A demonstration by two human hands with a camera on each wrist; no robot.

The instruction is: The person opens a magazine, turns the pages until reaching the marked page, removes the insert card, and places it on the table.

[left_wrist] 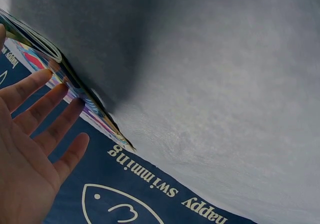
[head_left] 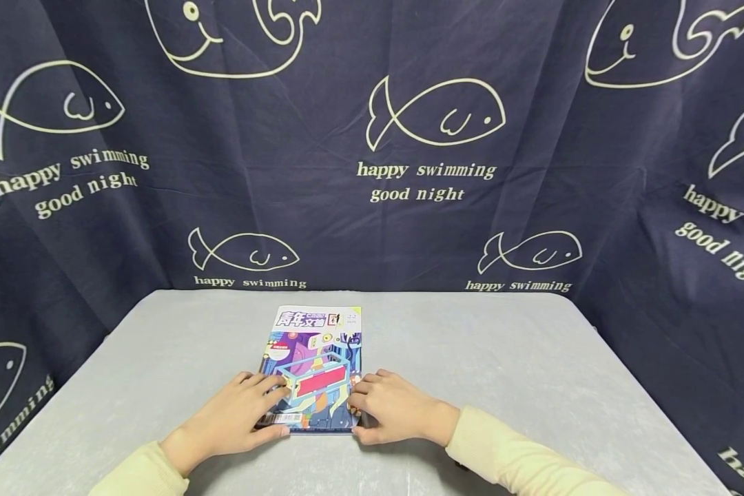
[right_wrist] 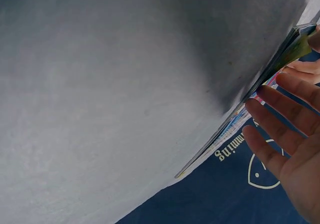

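Observation:
A magazine (head_left: 313, 372) with a colourful illustrated cover and large Chinese characters lies on the grey table, its title end away from me. My left hand (head_left: 232, 413) rests over its left side, fingertips on the cover and thumb along the near edge. On the opposite side, my right hand (head_left: 403, 410) touches the right edge, its thumb by the near right corner. Seen from the left wrist, the fingers of the left hand (left_wrist: 35, 129) are spread and fairly straight against the magazine (left_wrist: 95, 102). The right wrist view shows similarly extended fingers of the right hand (right_wrist: 285, 129) alongside it.
The grey tabletop (head_left: 502, 358) spreads around the magazine on both sides. Behind the table's far edge hangs a dark blue curtain (head_left: 335, 172) with fish drawings and lettering, and it continues along the left and right.

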